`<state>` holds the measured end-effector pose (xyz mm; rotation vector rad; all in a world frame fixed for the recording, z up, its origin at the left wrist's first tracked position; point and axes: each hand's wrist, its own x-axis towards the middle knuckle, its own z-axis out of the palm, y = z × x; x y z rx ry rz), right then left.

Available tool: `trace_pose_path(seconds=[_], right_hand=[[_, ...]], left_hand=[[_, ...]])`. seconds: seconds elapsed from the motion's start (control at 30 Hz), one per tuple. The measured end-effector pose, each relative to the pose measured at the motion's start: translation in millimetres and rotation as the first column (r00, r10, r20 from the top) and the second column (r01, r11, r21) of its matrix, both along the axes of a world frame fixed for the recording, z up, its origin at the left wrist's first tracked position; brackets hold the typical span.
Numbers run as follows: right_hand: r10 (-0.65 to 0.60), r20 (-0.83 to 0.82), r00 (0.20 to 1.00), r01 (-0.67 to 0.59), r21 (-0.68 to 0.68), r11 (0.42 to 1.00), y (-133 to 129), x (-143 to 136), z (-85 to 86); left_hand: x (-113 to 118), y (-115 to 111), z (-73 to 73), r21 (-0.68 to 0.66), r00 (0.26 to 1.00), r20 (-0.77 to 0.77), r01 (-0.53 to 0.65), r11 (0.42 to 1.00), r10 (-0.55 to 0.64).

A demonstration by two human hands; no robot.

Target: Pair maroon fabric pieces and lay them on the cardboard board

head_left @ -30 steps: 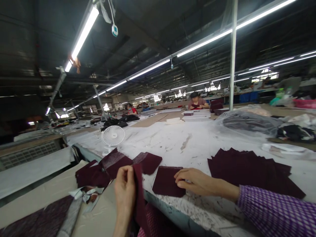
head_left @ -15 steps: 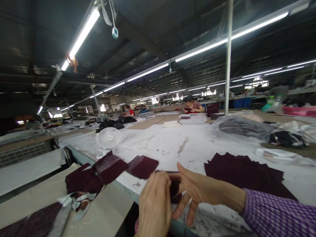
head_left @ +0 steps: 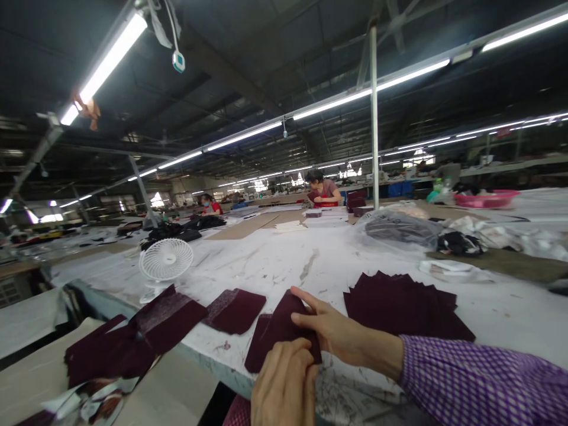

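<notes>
Both hands, left hand (head_left: 286, 381) and right hand (head_left: 331, 331), grip a flat, matte maroon fabric piece (head_left: 277, 328).

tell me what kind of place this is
Most likely a garment factory's cutting floor. Long white tables run under rows of tube lights, both hands press a cut maroon fabric piece, a fanned stack lies alongside, and other workers sit farther back.

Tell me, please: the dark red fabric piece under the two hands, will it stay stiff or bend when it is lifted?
The fabric piece is thin, flat cloth, so it would probably droop. It looks light, so the right hand and left hand should lift it easily. Its matte surface suggests it would not slip much on the table.
</notes>
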<state>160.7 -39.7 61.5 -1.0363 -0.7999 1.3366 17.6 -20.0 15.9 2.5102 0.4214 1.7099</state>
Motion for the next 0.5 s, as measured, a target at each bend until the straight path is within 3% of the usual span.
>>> trace_pose_path(seconds=[0.13,0.23,0.3,0.4,0.5], right_hand=[[-0.113,-0.017,0.993,0.114,0.059,0.992,4,11,8.8],[-0.172,0.005,0.985,0.171,0.079,0.982,5,19,18.5],[-0.160,0.017,0.987,0.158,0.090,0.983,5,22,23.1],[-0.098,0.059,0.993,0.090,0.130,0.987,2,21,26.4],[-0.047,0.132,0.990,0.027,0.148,0.989,-3,18,28.8]], left_hand=[[-16,31,-21.6,-0.134,0.990,-0.066,-0.129,0.983,0.121],[-28,64,-47.8,-0.010,0.910,-0.405,-0.098,0.995,0.085],[-28,81,-59.8,0.027,0.842,-0.530,-0.105,0.994,0.103],[-11,93,-60.3,-0.042,0.809,-0.574,-0.180,0.983,0.124],[14,100,-46.1,-0.191,0.862,-0.505,-0.161,0.968,0.043]])
